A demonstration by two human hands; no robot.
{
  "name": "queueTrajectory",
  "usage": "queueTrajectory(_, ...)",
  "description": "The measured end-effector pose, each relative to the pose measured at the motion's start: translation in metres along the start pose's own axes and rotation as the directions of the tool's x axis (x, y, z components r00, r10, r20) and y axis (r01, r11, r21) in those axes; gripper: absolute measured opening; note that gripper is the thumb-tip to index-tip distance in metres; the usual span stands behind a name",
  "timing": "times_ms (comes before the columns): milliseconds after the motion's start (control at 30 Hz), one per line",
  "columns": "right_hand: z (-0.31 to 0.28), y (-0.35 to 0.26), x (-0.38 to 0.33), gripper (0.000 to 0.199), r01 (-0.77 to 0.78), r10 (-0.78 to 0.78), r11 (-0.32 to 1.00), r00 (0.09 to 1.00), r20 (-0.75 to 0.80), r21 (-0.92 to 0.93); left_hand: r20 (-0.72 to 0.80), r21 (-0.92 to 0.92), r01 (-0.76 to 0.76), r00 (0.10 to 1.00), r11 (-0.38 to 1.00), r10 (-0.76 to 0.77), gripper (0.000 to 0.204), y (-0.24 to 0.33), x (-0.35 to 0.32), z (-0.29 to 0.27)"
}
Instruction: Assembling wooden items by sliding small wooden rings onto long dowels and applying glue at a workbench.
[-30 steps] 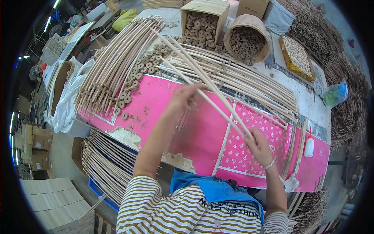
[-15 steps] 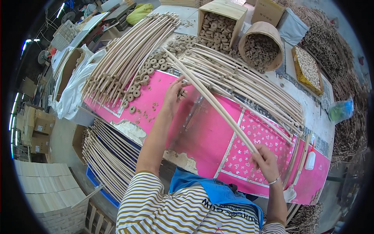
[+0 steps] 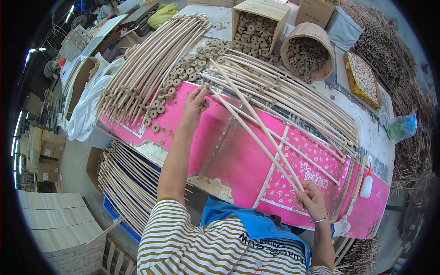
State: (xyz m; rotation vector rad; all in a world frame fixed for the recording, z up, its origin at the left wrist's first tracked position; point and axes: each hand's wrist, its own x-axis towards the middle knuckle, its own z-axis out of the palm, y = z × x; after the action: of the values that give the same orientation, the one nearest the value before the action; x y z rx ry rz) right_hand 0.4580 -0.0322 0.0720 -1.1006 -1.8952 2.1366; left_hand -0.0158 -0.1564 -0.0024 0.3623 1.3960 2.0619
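My right hand (image 3: 312, 200) grips two pale wooden rods by their near ends, over the pink table covering. The two fan apart: one rod (image 3: 255, 120) reaches up over the rod pile, and the other rod (image 3: 255, 138) slants to my left hand (image 3: 194, 103). The left fingers are pinched at that rod's far tip, around small brown wooden rings (image 3: 206, 86); how many is hidden. Beneath the held rods, a single knobbed rod (image 3: 316, 166) lies on the table. Loose wooden rings (image 3: 177, 83) are scattered beyond my left hand.
Bundled rods with rings (image 3: 151, 64) lie at the far left, more rods (image 3: 293, 91) at centre right. A wooden box (image 3: 279, 23) and a round tub (image 3: 332, 46) hold rings. A glue bottle (image 3: 366, 185) lies right. Below the table's left edge sits a blue crate (image 3: 110, 207) of rods.
The two rods in my right hand have spread apart at their far ends. My left hand has moved slightly left and its fingers have closed at one rod's tip.
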Motion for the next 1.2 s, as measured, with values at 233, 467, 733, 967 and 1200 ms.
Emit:
queueTrajectory(233,-0.001,-0.001,0.004,0.021,-0.02,0.02,1.0,1.0,0.003,-0.007,0.082,-0.001,0.082,0.993,0.997,-0.082,0.028,0.005,-0.004,-0.002)
queueTrajectory(467,0.003,-0.013,0.026,0.019,0.105,-0.109,0.984,0.994,-0.023,-0.143,0.217,0.221,0.207,0.942,0.953,-0.255,0.027,-0.004,-0.021,0.031)
queueTrajectory(733,-0.003,-0.062,0.08,0.017,0.283,-0.626,0.611,0.744,-0.233,-0.739,0.213,0.009,0.268,0.941,0.963,-0.263,0.042,-0.01,-0.038,0.088)
queueTrajectory(967,-0.011,-0.031,0.038,0.027,0.337,-0.496,0.763,0.852,-0.166,-0.551,0.014,-0.435,0.231,0.968,0.87,-0.25,0.044,-0.022,0.007,0.018)
queueTrajectory(1200,-0.011,-0.006,0.009,0.031,0.17,-0.252,0.901,0.954,-0.161,-0.398,0.047,-0.227,0.135,0.991,0.964,-0.128,0.055,-0.008,0.01,-0.009)
